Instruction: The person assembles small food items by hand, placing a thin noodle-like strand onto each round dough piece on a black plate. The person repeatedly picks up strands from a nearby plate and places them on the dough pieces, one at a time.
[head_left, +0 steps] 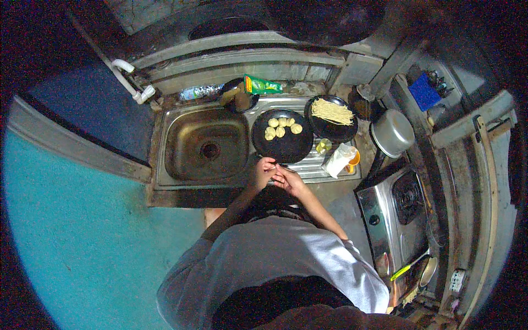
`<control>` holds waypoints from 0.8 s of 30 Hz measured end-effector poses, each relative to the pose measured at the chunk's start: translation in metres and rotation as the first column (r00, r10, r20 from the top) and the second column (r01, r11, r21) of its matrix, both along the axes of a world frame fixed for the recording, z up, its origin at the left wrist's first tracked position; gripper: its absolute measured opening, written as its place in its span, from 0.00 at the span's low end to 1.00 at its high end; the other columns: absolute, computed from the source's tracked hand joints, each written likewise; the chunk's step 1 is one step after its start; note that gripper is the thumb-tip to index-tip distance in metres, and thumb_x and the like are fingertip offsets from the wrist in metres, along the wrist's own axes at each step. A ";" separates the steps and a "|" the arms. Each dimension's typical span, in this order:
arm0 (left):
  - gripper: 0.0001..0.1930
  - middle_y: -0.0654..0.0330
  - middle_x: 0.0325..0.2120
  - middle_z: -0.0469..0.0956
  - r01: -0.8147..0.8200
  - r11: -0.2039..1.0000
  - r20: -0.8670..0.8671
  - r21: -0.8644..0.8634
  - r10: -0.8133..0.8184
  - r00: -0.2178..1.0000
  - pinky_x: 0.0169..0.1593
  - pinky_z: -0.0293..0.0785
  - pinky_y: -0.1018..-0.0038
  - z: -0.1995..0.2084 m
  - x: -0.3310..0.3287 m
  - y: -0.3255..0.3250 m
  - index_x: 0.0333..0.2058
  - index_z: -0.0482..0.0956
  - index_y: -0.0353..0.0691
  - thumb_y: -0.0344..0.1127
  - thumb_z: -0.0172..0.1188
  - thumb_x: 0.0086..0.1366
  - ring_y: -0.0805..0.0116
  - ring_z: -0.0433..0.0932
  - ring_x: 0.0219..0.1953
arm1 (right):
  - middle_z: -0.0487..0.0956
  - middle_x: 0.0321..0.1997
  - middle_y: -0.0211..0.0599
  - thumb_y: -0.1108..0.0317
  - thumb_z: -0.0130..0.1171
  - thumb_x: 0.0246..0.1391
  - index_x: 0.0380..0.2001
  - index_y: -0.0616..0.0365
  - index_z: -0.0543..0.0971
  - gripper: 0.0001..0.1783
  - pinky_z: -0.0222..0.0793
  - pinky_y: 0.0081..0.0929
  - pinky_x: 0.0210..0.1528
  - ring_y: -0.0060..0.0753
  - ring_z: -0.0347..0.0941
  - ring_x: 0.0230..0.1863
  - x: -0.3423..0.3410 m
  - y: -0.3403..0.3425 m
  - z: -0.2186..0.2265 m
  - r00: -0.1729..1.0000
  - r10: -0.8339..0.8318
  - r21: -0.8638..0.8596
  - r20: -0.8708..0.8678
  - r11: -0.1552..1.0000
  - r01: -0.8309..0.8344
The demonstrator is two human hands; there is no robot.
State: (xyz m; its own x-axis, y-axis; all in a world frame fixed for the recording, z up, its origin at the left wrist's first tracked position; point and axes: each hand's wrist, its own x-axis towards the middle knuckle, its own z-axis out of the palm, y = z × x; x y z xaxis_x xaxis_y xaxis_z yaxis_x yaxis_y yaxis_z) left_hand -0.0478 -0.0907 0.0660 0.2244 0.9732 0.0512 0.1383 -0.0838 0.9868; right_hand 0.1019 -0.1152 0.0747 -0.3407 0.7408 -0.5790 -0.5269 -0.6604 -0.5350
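Observation:
My left hand (264,172) and my right hand (289,180) meet at the near edge of the metal sink counter, fingertips pinched together. Whatever lies between the fingers is hidden or too small to name. Just beyond them is a round black plate (281,148) carrying several pale, round dough-like balls (280,132). To its right, a second black plate (324,131) holds a heap of pale noodle-like strips (332,112). Nearer on the right are a small yellowish-green container (324,146), a white bag (339,160) and an orange cup (355,158) partly behind the bag.
The sink basin (190,132) lies left of the plates. Behind it are a plastic bottle (201,92), a dark round pot-like thing (239,99) and a green packet (263,85). A silver pot (393,133) stands right, beyond the gas stove (385,220). A white pipe (129,85) rises at left.

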 end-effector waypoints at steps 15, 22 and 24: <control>0.08 0.59 0.27 0.77 0.214 0.972 0.105 -0.098 -0.204 0.973 0.37 0.70 0.77 -0.033 -0.003 -0.005 0.30 0.75 0.34 0.34 0.56 0.58 0.73 0.75 0.30 | 0.76 0.30 0.20 0.60 0.58 0.49 0.33 0.48 0.75 0.09 0.65 0.16 0.30 0.16 0.70 0.29 -0.003 -0.002 -0.003 0.973 -0.200 0.011 0.113 0.980 0.200; 0.10 0.62 0.25 0.77 0.195 0.974 -0.022 -0.117 -0.199 0.980 0.36 0.69 0.78 -0.024 -0.004 -0.005 0.31 0.76 0.34 0.36 0.58 0.57 0.75 0.74 0.29 | 0.76 0.31 0.22 0.57 0.55 0.51 0.36 0.50 0.74 0.12 0.66 0.18 0.31 0.18 0.71 0.28 0.003 0.001 -0.013 0.969 -0.247 0.071 0.011 0.967 0.246; 0.10 0.62 0.25 0.77 0.225 0.957 -0.008 -0.182 -0.230 0.973 0.35 0.69 0.78 -0.028 -0.006 -0.003 0.32 0.76 0.34 0.36 0.57 0.58 0.75 0.74 0.29 | 0.77 0.30 0.23 0.57 0.53 0.52 0.36 0.50 0.74 0.12 0.66 0.17 0.29 0.17 0.71 0.25 0.006 0.002 -0.014 0.971 -0.237 0.055 -0.006 0.970 0.237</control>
